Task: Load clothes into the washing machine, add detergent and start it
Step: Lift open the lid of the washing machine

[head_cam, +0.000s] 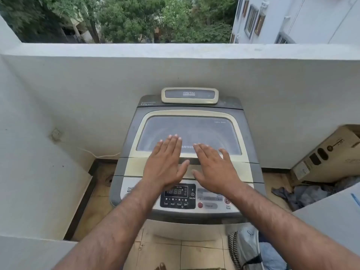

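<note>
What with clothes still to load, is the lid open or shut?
Shut: the lid lies flat on the washing machine, no gap showing.

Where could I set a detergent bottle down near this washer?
The floor strip between the washing machine and the left wall is bare but for a drain. Right of it is crowded: cardboard box, dark cloth, bag. The left hand and right hand spread over the lid.

1 washer (229, 103); L hand (165, 168) + R hand (214, 172) = 2 hands; 1 cardboard box (331, 154); 1 display (176, 190).
</note>
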Demonstrator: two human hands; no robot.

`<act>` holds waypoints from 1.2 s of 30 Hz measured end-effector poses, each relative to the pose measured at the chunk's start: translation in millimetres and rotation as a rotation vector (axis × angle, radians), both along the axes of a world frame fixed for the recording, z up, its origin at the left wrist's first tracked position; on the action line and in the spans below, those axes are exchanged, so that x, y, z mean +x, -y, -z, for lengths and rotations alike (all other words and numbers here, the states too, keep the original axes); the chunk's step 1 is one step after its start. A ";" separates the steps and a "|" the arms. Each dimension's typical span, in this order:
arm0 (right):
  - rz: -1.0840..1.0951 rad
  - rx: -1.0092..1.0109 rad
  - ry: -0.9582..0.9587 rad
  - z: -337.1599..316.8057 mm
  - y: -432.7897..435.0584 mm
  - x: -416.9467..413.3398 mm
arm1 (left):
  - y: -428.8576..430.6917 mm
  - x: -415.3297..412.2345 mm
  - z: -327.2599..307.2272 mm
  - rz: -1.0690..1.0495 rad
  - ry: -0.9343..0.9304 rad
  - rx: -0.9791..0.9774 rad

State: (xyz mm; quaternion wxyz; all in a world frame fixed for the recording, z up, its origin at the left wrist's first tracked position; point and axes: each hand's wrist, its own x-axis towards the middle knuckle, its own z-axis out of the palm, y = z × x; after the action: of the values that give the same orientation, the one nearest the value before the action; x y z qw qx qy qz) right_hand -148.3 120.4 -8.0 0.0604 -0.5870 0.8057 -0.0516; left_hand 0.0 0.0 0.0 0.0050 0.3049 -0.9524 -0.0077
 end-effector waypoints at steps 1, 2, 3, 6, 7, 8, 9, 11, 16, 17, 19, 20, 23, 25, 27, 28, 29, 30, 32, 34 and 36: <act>-0.007 0.020 -0.005 3.3 -1.3 1.5 | -2.0 2.2 4.9 0.024 0.039 0.023; -0.014 0.029 -0.011 6.0 -1.8 1.4 | -3.2 4.2 7.5 0.060 0.073 0.055; -0.018 0.038 -0.027 11.8 -3.9 2.2 | -4.4 7.3 13.3 0.090 0.109 0.065; -0.035 0.034 -0.047 21.7 -5.2 4.1 | -7.8 10.8 23.6 0.123 0.150 0.105; -0.034 0.022 -0.057 22.8 -3.8 3.6 | -7.2 9.5 24.4 0.121 0.139 0.096; -0.032 0.007 -0.070 21.7 -2.2 3.1 | -6.2 7.4 23.0 0.120 0.129 0.068; -0.028 0.005 -0.076 21.5 -0.8 3.3 | -6.1 5.2 22.1 0.122 0.116 0.051; -0.022 0.001 -0.075 22.2 1.9 3.0 | -5.4 0.6 20.1 0.129 0.110 0.029; 0.003 -0.021 -0.029 19.2 7.1 0.4 | 0.5 -3.7 16.7 0.125 0.080 0.037; 0.002 -0.022 -0.032 17.0 7.4 1.0 | 1.3 -3.2 15.0 0.129 0.074 0.042; -0.005 -0.035 -0.038 11.7 6.2 2.6 | 1.9 -1.6 11.2 0.152 0.055 0.047; -0.007 -0.046 -0.044 8.8 5.2 3.3 | 2.2 -0.4 8.9 0.163 0.044 0.049; -0.015 -0.083 -0.067 -4.3 3.2 2.8 | 5.1 0.3 -2.6 0.200 -0.006 0.052; -0.013 -0.114 -0.074 -17.0 3.8 0.0 | 10.1 -0.1 -15.2 0.217 -0.042 0.045; -0.013 -0.153 -0.095 -30.8 6.7 -4.3 | 16.9 -1.1 -27.7 0.241 -0.084 0.012; -0.012 -0.176 -0.108 -38.6 8.6 -6.3 | 20.5 -1.7 -34.4 0.250 -0.100 -0.008; -0.008 -0.198 -0.124 -46.4 10.4 -7.7 | 23.4 -2.5 -41.4 0.256 -0.111 -0.026; -0.003 -0.222 -0.145 -54.1 12.8 -8.9 | 26.7 -4.0 -48.7 0.261 -0.122 -0.045; 0.005 -0.272 -0.196 -68.8 19.2 -11.5 | 33.3 -9.3 -64.8 0.268 -0.153 -0.088; 0.019 -0.327 -0.240 -82.9 27.1 -14.8 | 39.6 -14.4 -82.4 0.272 -0.192 -0.125; 0.043 -0.375 -0.283 -96.5 36.7 -19.9 | 46.1 -20.2 -98.9 0.274 -0.223 -0.148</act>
State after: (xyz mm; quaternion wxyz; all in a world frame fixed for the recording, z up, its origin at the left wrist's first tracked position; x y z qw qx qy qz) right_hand -168.2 83.8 88.4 -0.1644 -0.5719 0.7949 -0.1187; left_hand -20.2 -46.1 98.9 0.1319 0.1684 -0.9765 0.0278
